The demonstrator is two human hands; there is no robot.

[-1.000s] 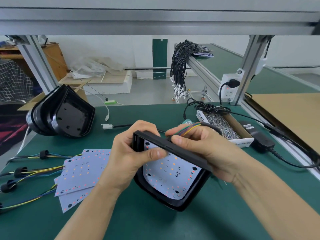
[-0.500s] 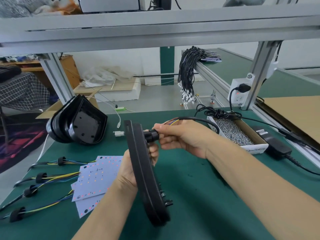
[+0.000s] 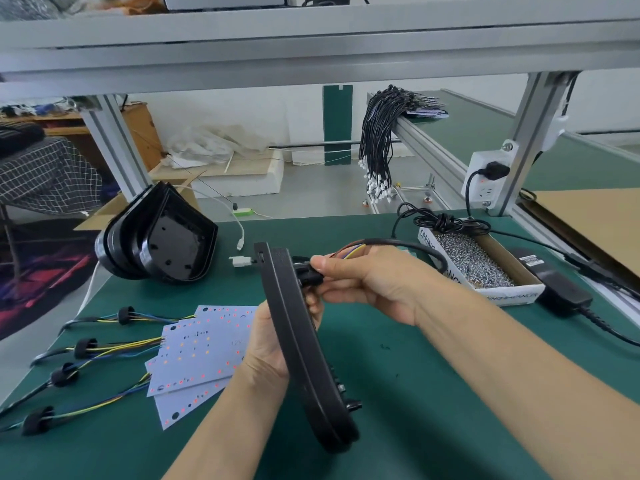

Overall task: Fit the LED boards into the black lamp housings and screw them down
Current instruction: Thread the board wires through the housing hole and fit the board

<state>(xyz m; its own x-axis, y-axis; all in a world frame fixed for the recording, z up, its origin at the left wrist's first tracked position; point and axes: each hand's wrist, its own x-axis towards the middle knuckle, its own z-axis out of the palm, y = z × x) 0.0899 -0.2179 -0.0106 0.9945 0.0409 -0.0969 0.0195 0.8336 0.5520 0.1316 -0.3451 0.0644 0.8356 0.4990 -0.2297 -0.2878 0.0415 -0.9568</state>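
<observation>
My left hand (image 3: 268, 344) grips a black lamp housing (image 3: 301, 351) held on edge above the green table, its open face turned left and hidden from me. My right hand (image 3: 367, 282) pinches the black cable grommet (image 3: 310, 273) at the housing's back; coloured wires and a black cable (image 3: 408, 245) run from it over my hand. Several white LED boards (image 3: 201, 355) with wired grommets (image 3: 83, 348) lie fanned out to the left. A stack of empty black housings (image 3: 159, 237) leans at the far left.
A cardboard box of screws (image 3: 474, 261) sits to the right, with a black power adapter (image 3: 557, 289) and its cord beside it. A wall socket (image 3: 485, 181) hangs on the frame post. A bundle of black cables (image 3: 381, 140) hangs behind. A white connector (image 3: 240, 261) lies near the housing.
The housing went from lying face-up with the board showing to standing on edge. My right hand moved to the grommet at its back and stays there.
</observation>
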